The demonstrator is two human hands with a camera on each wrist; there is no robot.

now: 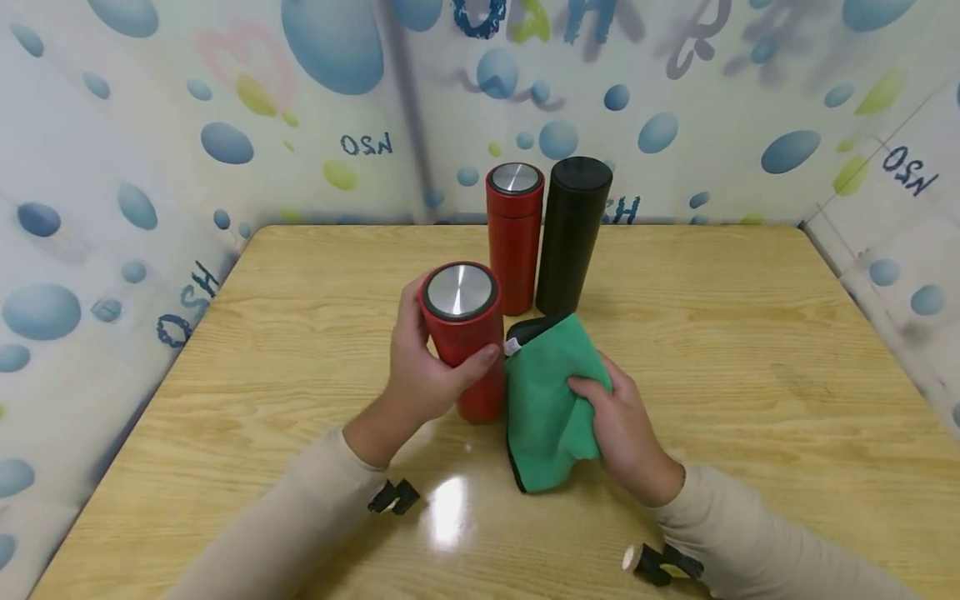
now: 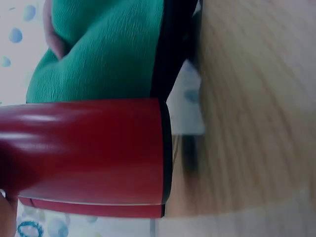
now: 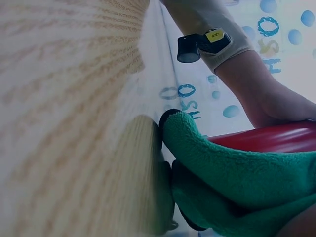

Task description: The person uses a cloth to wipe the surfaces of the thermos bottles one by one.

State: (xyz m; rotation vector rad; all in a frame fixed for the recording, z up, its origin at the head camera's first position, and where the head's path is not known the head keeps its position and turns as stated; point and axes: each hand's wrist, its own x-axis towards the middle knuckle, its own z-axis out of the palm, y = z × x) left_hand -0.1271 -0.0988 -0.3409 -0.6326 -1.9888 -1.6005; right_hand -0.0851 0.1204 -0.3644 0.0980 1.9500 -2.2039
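My left hand (image 1: 423, 375) grips a red thermos flask (image 1: 465, 337) with a silver-topped lid, thumb across its near side. The flask is tilted slightly; whether its base touches the table I cannot tell. My right hand (image 1: 626, 425) holds a green cloth (image 1: 551, 408) with black edging and a small white tag, thumb on top and the other fingers mostly hidden. The cloth hangs along the flask's right side. In the left wrist view the cloth (image 2: 113, 54) lies against the flask's body (image 2: 89, 148). The right wrist view shows the folded cloth (image 3: 247, 173) covering part of the flask (image 3: 276, 137).
Just behind the held flask, a second red flask (image 1: 515, 250) stands upright on the wooden table (image 1: 300, 333). Beside it on the right is a black flask (image 1: 573, 237). A patterned wall sheet (image 1: 315, 167) rises behind the table. Both sleeves carry small black wrist devices (image 1: 393, 497).
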